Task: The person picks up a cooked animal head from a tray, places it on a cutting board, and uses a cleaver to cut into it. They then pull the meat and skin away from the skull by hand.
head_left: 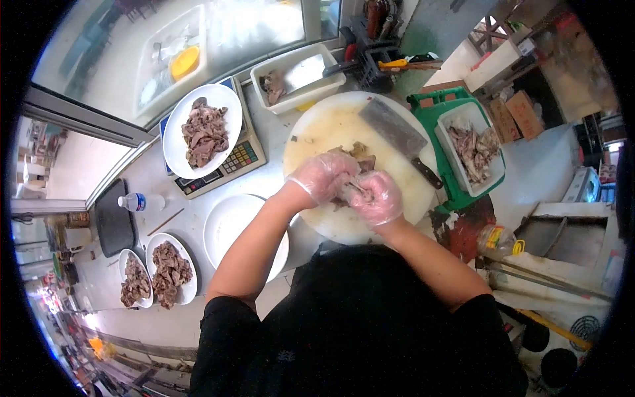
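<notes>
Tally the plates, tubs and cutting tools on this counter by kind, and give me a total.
Plates with meat: 3
Empty plate: 1
White tubs with meat: 2
Cutting board: 1
Cleaver: 1
Total: 8

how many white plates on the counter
4: meat plate on the scale, empty plate beside the cutting board, two meat plates side by side at lower left. Others may be hidden.
</notes>
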Motion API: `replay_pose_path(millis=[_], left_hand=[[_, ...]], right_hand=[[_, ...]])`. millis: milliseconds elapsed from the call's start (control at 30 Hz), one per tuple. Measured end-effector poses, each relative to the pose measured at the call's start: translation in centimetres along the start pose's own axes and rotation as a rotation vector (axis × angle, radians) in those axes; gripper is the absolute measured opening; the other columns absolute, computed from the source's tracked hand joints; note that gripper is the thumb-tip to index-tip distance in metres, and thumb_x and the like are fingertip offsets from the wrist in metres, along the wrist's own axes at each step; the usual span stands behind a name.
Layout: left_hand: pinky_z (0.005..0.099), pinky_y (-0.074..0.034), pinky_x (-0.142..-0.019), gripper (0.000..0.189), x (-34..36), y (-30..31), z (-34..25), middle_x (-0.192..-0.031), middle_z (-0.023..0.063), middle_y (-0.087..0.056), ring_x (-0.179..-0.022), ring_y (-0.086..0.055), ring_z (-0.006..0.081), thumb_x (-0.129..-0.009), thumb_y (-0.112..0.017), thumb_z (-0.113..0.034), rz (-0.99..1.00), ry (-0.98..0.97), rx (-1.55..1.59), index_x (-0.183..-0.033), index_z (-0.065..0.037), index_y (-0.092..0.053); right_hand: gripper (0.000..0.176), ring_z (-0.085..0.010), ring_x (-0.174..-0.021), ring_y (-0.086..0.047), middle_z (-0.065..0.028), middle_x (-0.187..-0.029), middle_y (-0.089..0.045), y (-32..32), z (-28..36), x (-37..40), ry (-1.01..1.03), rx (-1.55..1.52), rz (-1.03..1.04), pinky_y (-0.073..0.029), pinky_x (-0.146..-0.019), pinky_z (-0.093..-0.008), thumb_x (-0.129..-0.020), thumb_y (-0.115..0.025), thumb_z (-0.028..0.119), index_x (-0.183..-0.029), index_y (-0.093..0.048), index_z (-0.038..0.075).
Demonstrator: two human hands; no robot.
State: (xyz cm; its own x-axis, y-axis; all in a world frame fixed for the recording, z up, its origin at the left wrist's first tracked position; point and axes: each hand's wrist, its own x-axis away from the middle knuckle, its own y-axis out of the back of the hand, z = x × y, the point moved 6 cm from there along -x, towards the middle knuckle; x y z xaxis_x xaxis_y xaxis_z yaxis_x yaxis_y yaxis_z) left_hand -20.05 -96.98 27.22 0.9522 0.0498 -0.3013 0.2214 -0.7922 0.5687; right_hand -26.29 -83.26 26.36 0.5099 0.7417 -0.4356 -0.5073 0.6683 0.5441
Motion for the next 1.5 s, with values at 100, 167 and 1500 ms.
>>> replay_pose_path(millis=[100, 167, 1500], left_hand=[[0.0419, -0.05, -0.08, 0.015, -0.3, -0.5, -0.1, -0.098, 0.014, -0.065, -0.092, -0.062, 0.0353, -0.083, -0.059, -0.006, 0.025, 0.073, -0.136, -0.098, -0.007, -0.063], [0.0422, -0.05, -0.078, 0.014, -0.3, -0.7, 0.0, -0.094, 0.0131, -0.065, -0.09, -0.061, 0.0352, -0.081, -0.059, -0.007, 0.02, 0.077, -0.206, -0.094, -0.008, -0.063], [0.0431, -0.051, -0.068, 0.049, 1.0, 3.5, 5.6, -0.129, 0.0149, -0.046, -0.096, -0.057, 0.0316, -0.095, -0.052, -0.031, -0.637, 1.071, 1.263, -0.134, -0.007, -0.034]], right_hand=[[0.02, -0.0272, -0.068, -0.055, -0.0126, -0.077, -0.055, -0.2, 0.0, -0.1, -0.008, -0.002, -0.001, -0.046, -0.061, -0.0395, -0.075, -0.073, 0.014, -0.083, -0.057, 0.005], [0.02, -0.0277, -0.068, -0.054, -0.0125, -0.077, -0.055, 0.0, 0.4, -0.4, -0.045, -0.053, -0.046, -0.046, -0.061, -0.0407, -0.076, -0.073, 0.016, -0.082, -0.057, 0.005], [0.023, -0.034, -0.077, -0.055, -0.0149, -0.082, -0.055, -1.6, -1.0, -0.8, -0.163, 0.107, -0.023, -0.046, -0.067, -0.0452, -0.075, -0.073, 0.017, -0.081, -0.054, 0.006]])
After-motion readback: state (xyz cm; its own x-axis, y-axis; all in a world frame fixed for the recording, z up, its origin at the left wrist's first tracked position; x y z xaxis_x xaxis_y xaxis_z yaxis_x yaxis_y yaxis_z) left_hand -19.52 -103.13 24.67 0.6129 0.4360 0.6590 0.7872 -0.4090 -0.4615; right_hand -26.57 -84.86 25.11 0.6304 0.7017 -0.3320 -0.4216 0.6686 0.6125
